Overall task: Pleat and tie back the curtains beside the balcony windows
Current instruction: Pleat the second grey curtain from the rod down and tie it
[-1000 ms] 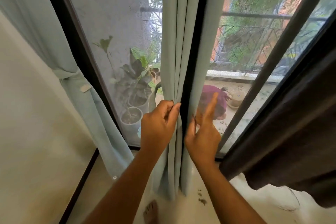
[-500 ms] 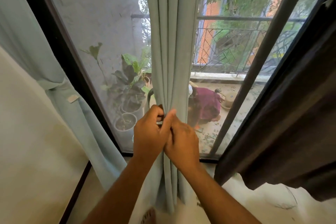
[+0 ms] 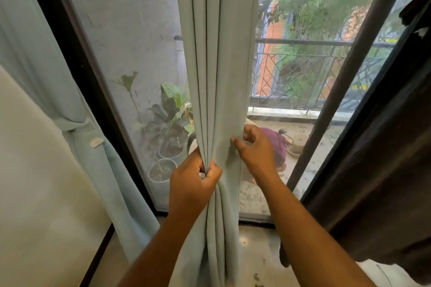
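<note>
Here, my left hand (image 3: 194,180) is closed tight on the pale green fabric curtain (image 3: 221,53), thumb and fingers pinching several narrow vertical pleats together into one bundle. The pleats run straight up from my fist as dark creases and fall below it in gathered folds down to the glossy stone floor (image 3: 256,247) between my forearms.

My right hand (image 3: 255,150) is just to the right of that fist and a little higher. Its fingers are spread and curled, gripping nothing, with the fingertips (image 3: 234,141) touching the loose right edge of the same curtain. The flat, unpleated part of the cloth lies between my two hands.

Well off to the left of my left hand, a second pale green curtain (image 3: 77,147) hangs against the cream wall (image 3: 35,182), already cinched by a matching fabric tie-back band (image 3: 74,124). A dark window frame (image 3: 77,77) stands between that curtain and the one I hold.

To the right of my right arm hangs a dark brown cloth (image 3: 377,170). Beyond the glass behind my hands are potted green plants (image 3: 170,123) on the left side, a purple bundle (image 3: 275,144) just past my right hand that is partly hidden, and a metal balcony railing (image 3: 303,72) higher up.
</note>
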